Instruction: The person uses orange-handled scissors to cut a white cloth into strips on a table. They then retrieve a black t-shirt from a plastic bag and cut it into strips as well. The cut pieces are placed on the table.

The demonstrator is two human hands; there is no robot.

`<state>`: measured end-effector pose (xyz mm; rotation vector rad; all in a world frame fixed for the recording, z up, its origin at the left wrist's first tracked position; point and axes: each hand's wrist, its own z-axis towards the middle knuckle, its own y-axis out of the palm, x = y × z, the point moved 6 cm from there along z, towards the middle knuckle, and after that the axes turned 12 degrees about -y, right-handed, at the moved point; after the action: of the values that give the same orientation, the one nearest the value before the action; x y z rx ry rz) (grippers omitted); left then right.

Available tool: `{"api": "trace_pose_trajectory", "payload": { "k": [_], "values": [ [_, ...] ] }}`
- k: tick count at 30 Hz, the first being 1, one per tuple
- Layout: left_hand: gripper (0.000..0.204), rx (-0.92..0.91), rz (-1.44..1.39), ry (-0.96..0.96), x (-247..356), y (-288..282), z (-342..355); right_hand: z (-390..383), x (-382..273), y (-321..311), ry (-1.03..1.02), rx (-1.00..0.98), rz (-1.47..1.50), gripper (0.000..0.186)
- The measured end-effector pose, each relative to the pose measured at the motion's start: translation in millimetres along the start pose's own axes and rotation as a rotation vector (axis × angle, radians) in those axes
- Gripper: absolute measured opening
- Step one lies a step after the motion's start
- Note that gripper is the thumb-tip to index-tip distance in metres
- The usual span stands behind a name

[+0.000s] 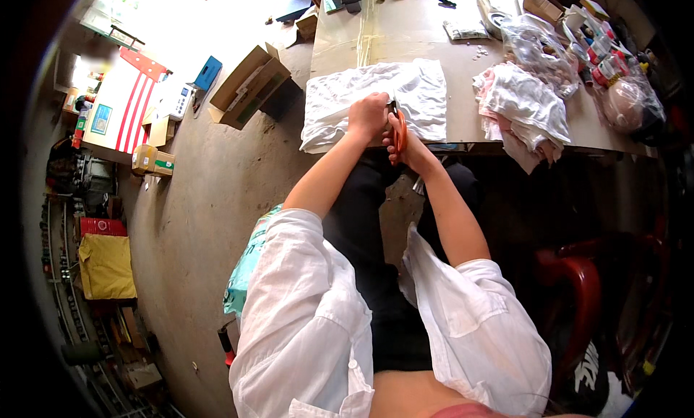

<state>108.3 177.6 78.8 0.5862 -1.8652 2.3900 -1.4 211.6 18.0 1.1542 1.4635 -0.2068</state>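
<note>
A white cloth (416, 82) lies spread and wrinkled along the near edge of the table. Over its near part, my right hand (410, 152) is closed around the orange handles of a pair of scissors (400, 132). The dark blades point away from me, up beside my left hand (369, 116). That hand is closed, its fingers bunched close to the blades and nearly touching my right hand. What its fingers hold, if anything, is hidden.
Crumpled white and pink cloths (517, 103) hang over the table edge at right, beside clear plastic bags (538, 53). Farther back sits a small clear packet (466, 30). Left of the table stands an open cardboard box (253, 85). A red chair (578, 288) is at lower right.
</note>
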Motion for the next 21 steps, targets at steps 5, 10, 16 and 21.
{"api": "trace_pose_trajectory", "payload": {
  "k": [5, 10, 16, 21],
  "values": [
    [0.011, -0.006, 0.006, 0.03, 0, -2, -2, 5, -2, -1, 0.014, 0.041, 0.028, 0.068],
    [0.013, -0.002, -0.03, 0.057, 2, -2, -3, 10, 0, -11, 0.035, 0.067, -0.085, 0.066],
    [0.014, -0.021, -0.02, 0.08, 2, 2, -3, 12, 0, -22, -0.121, 0.15, -0.248, 0.054],
    [0.02, -0.048, -0.051, -0.009, -9, 6, -4, 6, -3, -14, -0.179, 0.092, -0.263, 0.049]
  ]
}}
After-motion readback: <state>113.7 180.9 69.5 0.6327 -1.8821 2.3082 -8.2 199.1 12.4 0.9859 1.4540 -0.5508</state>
